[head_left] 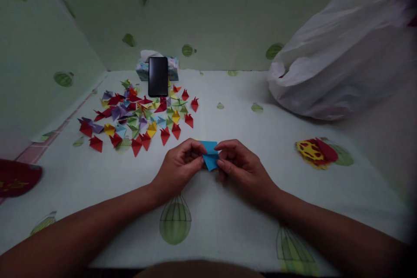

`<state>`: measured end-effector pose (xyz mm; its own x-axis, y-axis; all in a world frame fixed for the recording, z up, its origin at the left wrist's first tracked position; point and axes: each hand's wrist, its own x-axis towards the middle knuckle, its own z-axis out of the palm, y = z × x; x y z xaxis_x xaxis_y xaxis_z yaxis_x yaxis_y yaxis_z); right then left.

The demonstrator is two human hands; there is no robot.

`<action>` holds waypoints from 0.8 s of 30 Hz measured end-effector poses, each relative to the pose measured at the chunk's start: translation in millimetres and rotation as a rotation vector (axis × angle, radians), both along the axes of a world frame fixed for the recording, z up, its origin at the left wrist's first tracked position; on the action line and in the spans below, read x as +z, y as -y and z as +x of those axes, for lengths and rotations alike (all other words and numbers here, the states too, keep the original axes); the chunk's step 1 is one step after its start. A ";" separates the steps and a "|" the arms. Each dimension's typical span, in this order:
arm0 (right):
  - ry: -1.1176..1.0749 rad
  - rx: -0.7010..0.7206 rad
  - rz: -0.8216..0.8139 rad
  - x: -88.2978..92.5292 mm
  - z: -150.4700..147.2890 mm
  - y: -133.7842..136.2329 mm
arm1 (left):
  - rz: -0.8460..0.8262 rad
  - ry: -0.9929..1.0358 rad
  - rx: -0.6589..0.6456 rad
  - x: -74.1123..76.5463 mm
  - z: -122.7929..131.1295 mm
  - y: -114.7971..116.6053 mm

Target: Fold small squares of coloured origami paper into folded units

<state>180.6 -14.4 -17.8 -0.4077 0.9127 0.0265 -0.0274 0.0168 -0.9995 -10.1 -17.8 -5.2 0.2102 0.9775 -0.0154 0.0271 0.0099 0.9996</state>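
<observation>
A small piece of blue origami paper (211,161), partly folded, is held between my two hands above the middle of the table. My left hand (182,163) pinches its left edge between thumb and fingers. On the opposite edge, the thumb and index finger of my right hand (244,168) grip the paper. A crease runs across the sheet, and its lower part narrows to a point. Beyond my left hand lie many folded paper cranes (137,142) in red, yellow, green, purple and light blue.
A black phone (158,77) leans upright on a tissue box (142,71) at the back. A white plastic bag (325,61) fills the back right. Yellow and red paper cut-outs (314,153) lie at right. A dark red object (19,178) sits at the left edge.
</observation>
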 end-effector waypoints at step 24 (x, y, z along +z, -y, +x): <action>-0.072 0.035 -0.199 4.0 1.3 -1.3 | 0.007 0.020 -0.037 1.4 -0.6 0.3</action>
